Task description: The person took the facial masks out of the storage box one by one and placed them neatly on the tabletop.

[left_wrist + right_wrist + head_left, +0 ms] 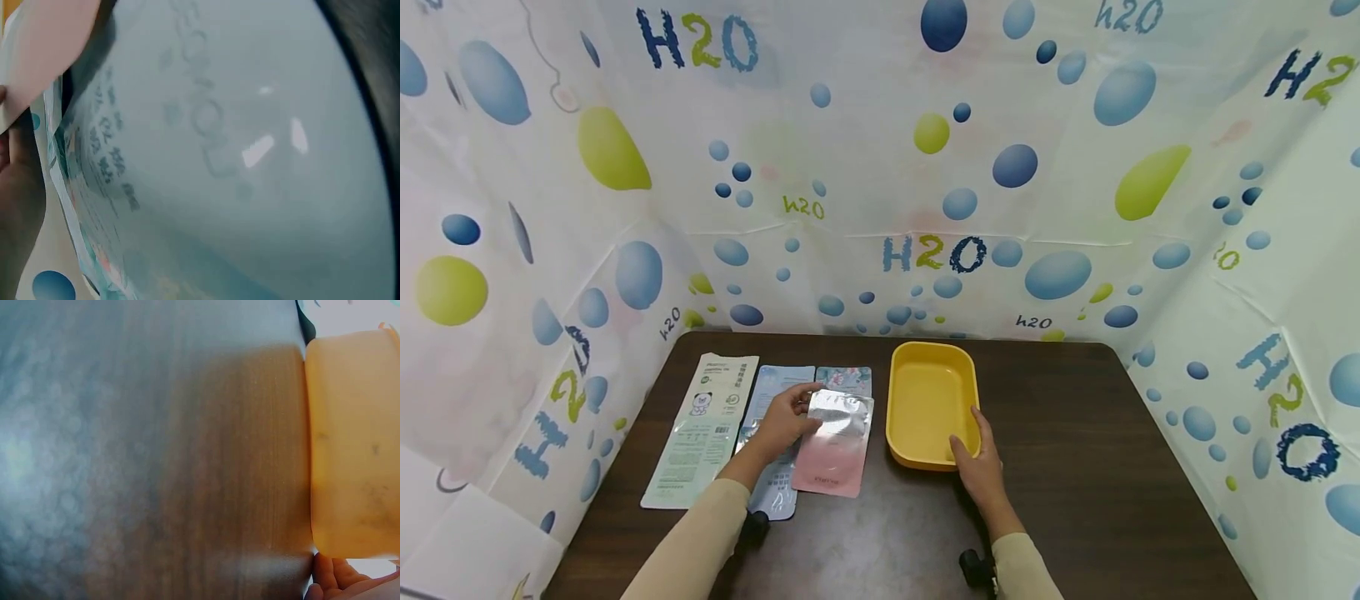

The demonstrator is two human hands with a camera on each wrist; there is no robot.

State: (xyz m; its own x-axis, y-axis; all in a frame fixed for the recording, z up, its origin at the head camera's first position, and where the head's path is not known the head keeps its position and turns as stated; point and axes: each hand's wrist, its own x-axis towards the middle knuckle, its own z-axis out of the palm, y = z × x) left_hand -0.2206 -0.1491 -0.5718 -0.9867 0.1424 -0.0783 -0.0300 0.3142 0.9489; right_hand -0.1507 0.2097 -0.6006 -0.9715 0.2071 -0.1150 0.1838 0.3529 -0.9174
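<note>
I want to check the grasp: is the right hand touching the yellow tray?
Touching. In the head view the right hand holds the near right corner of the yellow tray, thumb over the rim; the right wrist view shows fingers at its edge.

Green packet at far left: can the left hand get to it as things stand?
Probably yes. The green packet lies flat and uncovered just beside the left hand, with nothing between them, but that hand's fingers already grip the pink packet.
</note>
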